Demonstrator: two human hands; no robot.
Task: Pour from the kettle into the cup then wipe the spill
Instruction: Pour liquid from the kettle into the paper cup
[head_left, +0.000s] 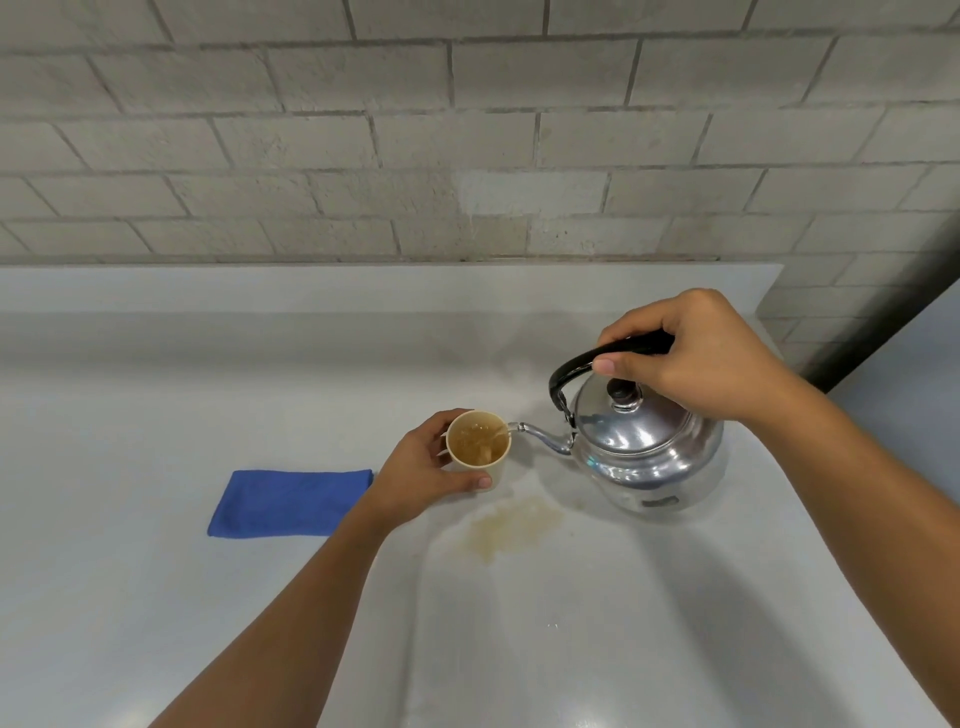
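A shiny metal kettle (647, 447) with a black handle is tilted left, its spout at the rim of a small pale cup (478, 444). Brown liquid streams into the cup, which looks nearly full. My right hand (696, 358) grips the kettle's black handle from above. My left hand (423, 475) wraps around the cup from the left and front, steadying it on the counter. A brownish spill (511, 525) lies on the counter just in front of the cup and kettle. A folded blue cloth (288, 501) lies flat to the left of my left wrist.
The white counter (156, 415) runs to a low white upstand and a grey brick wall (467, 130) behind. The counter's right edge (789, 364) is close beside the kettle, with a dark vertical strip beyond it.
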